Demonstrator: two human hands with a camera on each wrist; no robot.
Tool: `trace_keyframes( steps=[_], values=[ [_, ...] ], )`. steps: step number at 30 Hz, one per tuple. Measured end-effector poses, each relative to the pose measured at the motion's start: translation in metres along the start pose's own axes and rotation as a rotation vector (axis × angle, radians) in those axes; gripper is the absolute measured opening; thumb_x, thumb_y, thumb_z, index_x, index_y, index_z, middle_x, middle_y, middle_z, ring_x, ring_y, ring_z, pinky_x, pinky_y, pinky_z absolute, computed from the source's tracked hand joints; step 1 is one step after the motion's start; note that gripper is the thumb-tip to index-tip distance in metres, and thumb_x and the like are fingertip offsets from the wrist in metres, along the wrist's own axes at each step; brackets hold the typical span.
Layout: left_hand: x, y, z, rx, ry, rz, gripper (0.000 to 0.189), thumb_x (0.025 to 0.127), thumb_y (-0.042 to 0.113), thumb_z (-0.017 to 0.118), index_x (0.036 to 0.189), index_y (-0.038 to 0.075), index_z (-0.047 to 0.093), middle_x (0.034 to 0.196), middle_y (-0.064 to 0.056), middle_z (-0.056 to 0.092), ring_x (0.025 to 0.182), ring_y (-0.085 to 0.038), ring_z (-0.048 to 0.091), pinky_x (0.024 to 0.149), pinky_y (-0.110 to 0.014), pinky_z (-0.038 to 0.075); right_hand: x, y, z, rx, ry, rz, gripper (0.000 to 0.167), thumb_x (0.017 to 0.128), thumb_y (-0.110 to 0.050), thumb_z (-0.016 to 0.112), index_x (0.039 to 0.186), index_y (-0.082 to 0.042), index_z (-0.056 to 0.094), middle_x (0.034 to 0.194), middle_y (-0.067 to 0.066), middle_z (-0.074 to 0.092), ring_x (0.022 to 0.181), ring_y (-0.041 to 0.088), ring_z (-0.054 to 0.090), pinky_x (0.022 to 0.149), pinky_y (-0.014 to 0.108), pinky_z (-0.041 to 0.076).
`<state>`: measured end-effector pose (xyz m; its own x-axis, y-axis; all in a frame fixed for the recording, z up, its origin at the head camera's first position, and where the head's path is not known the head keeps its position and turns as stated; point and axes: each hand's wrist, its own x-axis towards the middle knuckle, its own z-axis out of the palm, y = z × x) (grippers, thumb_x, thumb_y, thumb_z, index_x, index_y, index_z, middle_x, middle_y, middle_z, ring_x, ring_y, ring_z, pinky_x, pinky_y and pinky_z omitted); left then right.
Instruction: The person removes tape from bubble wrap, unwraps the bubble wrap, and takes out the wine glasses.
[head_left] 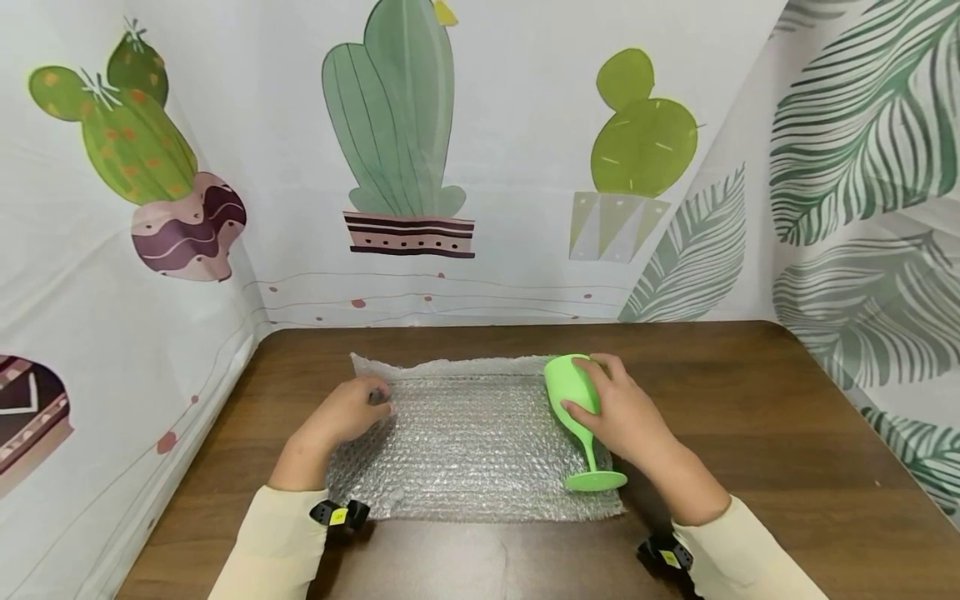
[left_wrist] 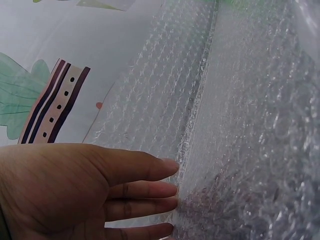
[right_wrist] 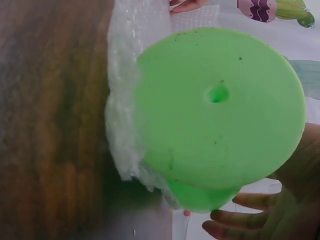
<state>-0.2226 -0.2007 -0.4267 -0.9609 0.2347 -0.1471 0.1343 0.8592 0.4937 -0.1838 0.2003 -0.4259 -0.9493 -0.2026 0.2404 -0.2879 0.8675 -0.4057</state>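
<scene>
A bright green plastic goblet (head_left: 572, 388) lies tipped at the right end of a bubble wrap sheet (head_left: 465, 442), its foot (head_left: 596, 481) towards me. My right hand (head_left: 626, 412) grips the goblet's bowl, thumb on the near side and fingers over the far side. The right wrist view shows the underside of the goblet's foot (right_wrist: 220, 115), which hides much of that hand. At the sheet's left end is my left hand (head_left: 351, 410). In the left wrist view its fingers (left_wrist: 140, 189) extend fairly straight, with the tips at a fold or edge of the bubble wrap (left_wrist: 250, 125).
The brown wooden table (head_left: 720, 400) carries the sheet near its middle. Behind it and at both sides hangs a white cloth (head_left: 525, 158) printed with cacti and leaves. Small black devices (head_left: 666, 557) are strapped at both wrists.
</scene>
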Motion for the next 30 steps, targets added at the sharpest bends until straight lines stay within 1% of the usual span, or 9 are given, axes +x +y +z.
trace_keyframes(
  steps=[4,9,14,18,20,22,24,26,30],
  values=[
    [0.000,0.000,0.001,0.001,0.003,0.003,0.026,0.096,0.018,0.065,0.117,0.001,0.068,0.135,-0.023,0.062,0.128,-0.045,0.056,0.104,-0.059,0.047,-0.003,0.001,0.002,0.058,-0.019,0.076,0.072,0.094,-0.037,0.070,0.152,-0.006,0.039,0.141,0.029,0.043,0.096,0.041,0.068,0.074,0.052,0.057],
    [0.000,0.000,0.000,-0.001,0.008,0.012,0.024,0.096,0.017,0.064,0.115,0.002,0.068,0.133,-0.023,0.063,0.126,-0.045,0.057,0.102,-0.059,0.048,-0.009,0.002,0.005,0.119,-0.054,0.156,0.084,0.095,-0.041,0.069,0.155,0.001,0.029,0.140,0.031,0.042,0.103,0.043,0.066,0.077,0.056,0.057],
    [-0.001,0.000,-0.001,-0.007,0.008,0.008,0.023,0.097,0.016,0.063,0.114,0.002,0.068,0.138,-0.024,0.059,0.130,-0.046,0.054,0.104,-0.059,0.047,-0.013,0.005,0.008,0.156,-0.091,0.178,0.094,0.093,-0.048,0.070,0.158,0.000,0.023,0.136,0.032,0.045,0.105,0.042,0.065,0.078,0.055,0.057],
    [-0.003,0.001,-0.001,-0.001,0.007,0.007,0.023,0.097,0.017,0.062,0.115,0.002,0.068,0.139,-0.025,0.058,0.129,-0.046,0.054,0.103,-0.059,0.047,-0.017,0.007,0.009,0.168,-0.107,0.179,0.101,0.088,-0.050,0.075,0.158,0.000,0.022,0.130,0.031,0.048,0.101,0.037,0.065,0.075,0.051,0.057],
    [-0.003,0.002,-0.002,0.005,0.009,0.010,0.024,0.097,0.017,0.062,0.115,0.002,0.067,0.138,-0.025,0.059,0.128,-0.046,0.055,0.101,-0.059,0.048,-0.019,0.009,0.009,0.186,-0.120,0.176,0.101,0.086,-0.047,0.078,0.157,-0.001,0.023,0.122,0.028,0.053,0.095,0.033,0.065,0.071,0.047,0.056],
    [-0.004,0.002,-0.002,0.009,0.011,0.013,0.024,0.097,0.017,0.062,0.115,0.001,0.067,0.136,-0.025,0.060,0.126,-0.045,0.057,0.100,-0.058,0.049,-0.020,0.011,0.008,0.222,-0.152,0.178,0.102,0.084,-0.044,0.080,0.157,-0.002,0.022,0.107,0.021,0.060,0.084,0.026,0.064,0.065,0.040,0.054],
    [-0.004,0.003,-0.002,0.012,0.013,0.012,0.024,0.097,0.017,0.062,0.115,0.002,0.068,0.134,-0.024,0.062,0.124,-0.044,0.058,0.099,-0.057,0.049,-0.020,0.014,0.008,0.280,-0.197,0.189,0.102,0.085,-0.041,0.081,0.158,-0.003,0.019,0.092,0.014,0.063,0.074,0.020,0.061,0.059,0.034,0.050],
    [-0.003,0.002,-0.002,0.014,0.011,0.011,0.024,0.097,0.017,0.062,0.115,0.002,0.067,0.133,-0.023,0.063,0.123,-0.042,0.059,0.099,-0.057,0.050,-0.021,0.016,0.007,0.361,-0.246,0.207,0.102,0.086,-0.037,0.080,0.159,-0.004,0.016,0.079,0.008,0.062,0.064,0.016,0.056,0.054,0.030,0.046],
    [-0.003,0.002,-0.001,0.017,0.012,0.007,0.025,0.097,0.018,0.063,0.116,0.002,0.067,0.132,-0.022,0.064,0.122,-0.041,0.059,0.099,-0.057,0.050,-0.021,0.019,0.005,0.487,-0.303,0.241,0.104,0.088,-0.033,0.079,0.160,-0.002,0.011,0.073,0.007,0.061,0.064,0.016,0.055,0.054,0.030,0.046]
  ],
)
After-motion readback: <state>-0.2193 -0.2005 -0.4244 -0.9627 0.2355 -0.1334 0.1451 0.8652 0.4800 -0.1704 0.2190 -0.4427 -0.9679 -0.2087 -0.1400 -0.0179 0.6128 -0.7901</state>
